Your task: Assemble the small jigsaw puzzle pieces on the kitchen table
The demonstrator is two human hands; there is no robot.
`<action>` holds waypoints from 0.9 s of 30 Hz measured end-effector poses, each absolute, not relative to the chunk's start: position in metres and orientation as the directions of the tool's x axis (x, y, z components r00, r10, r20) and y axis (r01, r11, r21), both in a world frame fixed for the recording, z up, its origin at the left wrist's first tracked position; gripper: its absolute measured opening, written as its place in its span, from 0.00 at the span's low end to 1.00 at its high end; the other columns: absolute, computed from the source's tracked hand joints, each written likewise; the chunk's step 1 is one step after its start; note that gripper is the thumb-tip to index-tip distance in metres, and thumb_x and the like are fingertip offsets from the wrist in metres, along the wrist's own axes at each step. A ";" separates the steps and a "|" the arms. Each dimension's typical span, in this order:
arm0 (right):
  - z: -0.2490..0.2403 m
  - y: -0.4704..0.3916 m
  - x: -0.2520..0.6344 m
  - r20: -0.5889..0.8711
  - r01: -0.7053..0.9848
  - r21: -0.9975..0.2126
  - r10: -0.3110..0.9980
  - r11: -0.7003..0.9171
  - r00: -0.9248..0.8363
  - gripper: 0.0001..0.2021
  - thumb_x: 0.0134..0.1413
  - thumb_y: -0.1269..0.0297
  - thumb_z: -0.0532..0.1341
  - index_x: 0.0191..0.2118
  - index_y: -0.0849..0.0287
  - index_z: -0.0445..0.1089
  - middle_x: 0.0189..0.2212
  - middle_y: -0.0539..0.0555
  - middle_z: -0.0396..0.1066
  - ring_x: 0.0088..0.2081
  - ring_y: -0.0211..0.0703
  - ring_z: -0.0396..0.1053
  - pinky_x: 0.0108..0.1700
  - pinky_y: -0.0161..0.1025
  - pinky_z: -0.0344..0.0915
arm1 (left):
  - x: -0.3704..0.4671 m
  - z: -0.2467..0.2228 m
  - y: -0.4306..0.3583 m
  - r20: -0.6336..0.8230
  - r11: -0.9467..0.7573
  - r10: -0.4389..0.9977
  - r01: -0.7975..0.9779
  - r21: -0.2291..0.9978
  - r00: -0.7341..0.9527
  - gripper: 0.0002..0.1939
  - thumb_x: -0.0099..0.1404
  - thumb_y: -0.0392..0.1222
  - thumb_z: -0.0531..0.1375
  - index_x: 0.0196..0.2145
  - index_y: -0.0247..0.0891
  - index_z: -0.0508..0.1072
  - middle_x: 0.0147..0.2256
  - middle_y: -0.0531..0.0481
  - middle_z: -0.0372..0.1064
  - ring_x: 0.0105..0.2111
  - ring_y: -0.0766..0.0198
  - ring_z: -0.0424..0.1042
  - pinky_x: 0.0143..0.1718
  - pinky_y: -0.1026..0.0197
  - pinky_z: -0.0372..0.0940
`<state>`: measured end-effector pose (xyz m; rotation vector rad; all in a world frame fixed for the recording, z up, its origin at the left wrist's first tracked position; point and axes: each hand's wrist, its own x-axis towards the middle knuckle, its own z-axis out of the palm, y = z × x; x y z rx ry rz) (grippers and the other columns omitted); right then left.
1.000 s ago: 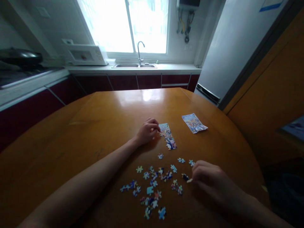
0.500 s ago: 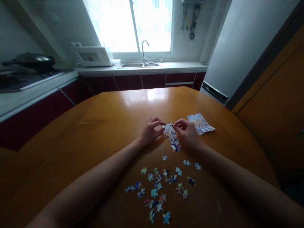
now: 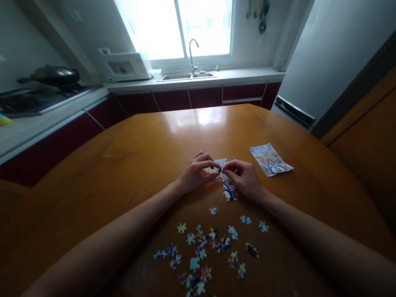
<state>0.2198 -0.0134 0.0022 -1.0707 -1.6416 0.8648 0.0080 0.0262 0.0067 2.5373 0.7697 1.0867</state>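
A partly joined puzzle (image 3: 229, 190) lies on the wooden table, its upper part half covered by my fingers. My right hand (image 3: 244, 177) pinches a small dark puzzle piece (image 3: 220, 170) just above the joined part. From the left, my left hand (image 3: 199, 171) reaches to the same piece, thumb and forefinger close to it; whether they grip it is too small to tell. Nearer to me, many loose pieces (image 3: 194, 263) are scattered on the table. A single loose piece (image 3: 213, 210) lies just below the joined part.
A creased picture sheet (image 3: 269, 160) lies right of my right hand on the wooden table (image 3: 139, 144). Beyond the table are a counter with a sink (image 3: 185, 76), a microwave (image 3: 125, 66), a pan (image 3: 55, 75) on the stove and a fridge (image 3: 337, 57).
Both hands have moved closer together, my right hand shifting left over the joined puzzle with the dark piece. The camera view has tilted down slightly.
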 end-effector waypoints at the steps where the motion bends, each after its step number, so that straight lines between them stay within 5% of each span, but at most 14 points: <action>1: 0.002 -0.013 0.220 0.333 0.249 -0.897 0.929 0.365 -0.162 0.03 0.55 0.66 0.65 0.33 0.59 0.76 0.28 0.52 0.76 0.28 0.39 0.70 0.31 0.37 0.64 | 0.008 0.008 0.026 0.589 -0.822 0.567 0.362 0.439 0.575 0.07 0.65 0.43 0.65 0.41 0.42 0.79 0.33 0.49 0.71 0.38 0.61 0.66 0.41 0.58 0.66; 27: 0.001 -0.018 0.222 0.500 0.316 -0.769 0.830 0.556 -0.245 0.03 0.57 0.69 0.64 0.35 0.57 0.76 0.34 0.53 0.74 0.32 0.39 0.68 0.32 0.37 0.64 | 0.009 0.012 0.022 0.579 -0.841 0.534 0.315 0.440 0.616 0.06 0.63 0.42 0.65 0.39 0.40 0.77 0.37 0.48 0.73 0.41 0.60 0.68 0.45 0.55 0.65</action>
